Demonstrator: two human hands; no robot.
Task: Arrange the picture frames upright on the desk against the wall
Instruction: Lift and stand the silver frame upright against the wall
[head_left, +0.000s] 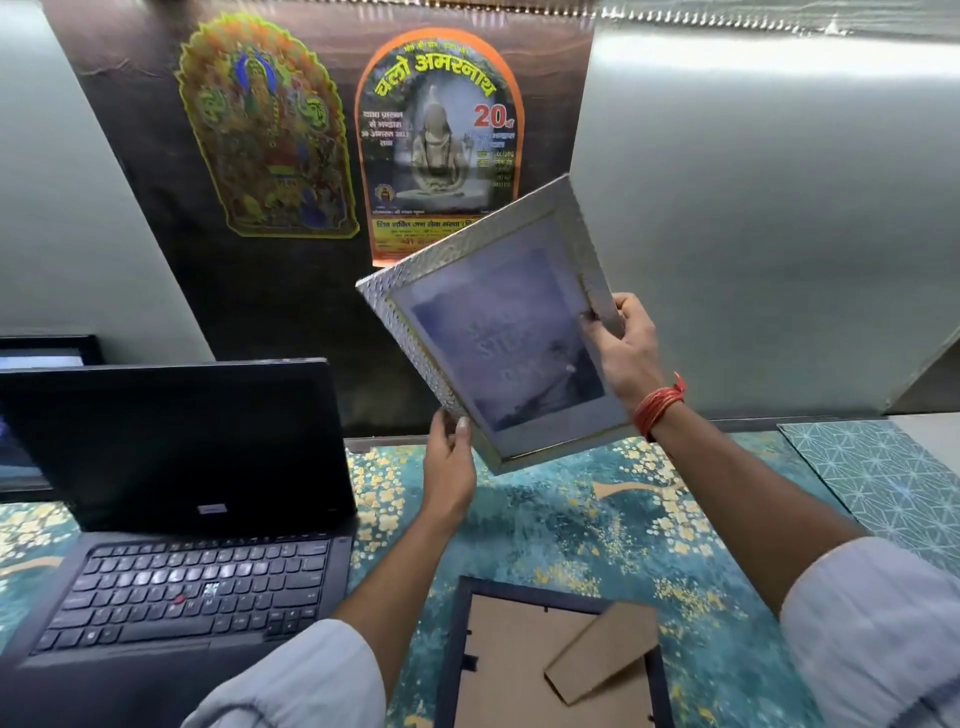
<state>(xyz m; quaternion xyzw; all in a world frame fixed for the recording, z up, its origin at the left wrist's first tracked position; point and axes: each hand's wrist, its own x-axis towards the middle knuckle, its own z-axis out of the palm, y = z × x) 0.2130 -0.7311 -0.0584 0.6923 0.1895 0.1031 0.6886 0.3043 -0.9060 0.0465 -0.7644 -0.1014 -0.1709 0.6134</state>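
Note:
I hold a silver textured picture frame (498, 332) with a bluish print in the air above the desk, tilted to the left. My left hand (449, 457) grips its lower left edge. My right hand (621, 343) grips its right edge, thumb on the glass. A dark-edged frame (550, 654) lies face down near the front of the desk, its brown cardboard back and stand flap showing. Another black frame (49, 353) stands upright against the wall at the far left, behind the laptop.
An open black laptop (182, 519) fills the left of the desk. A teal and gold patterned mat (597, 525) covers the desk. A teal geometric board (883, 478) lies at the right. Two posters (436, 140) hang on the dark wall panel.

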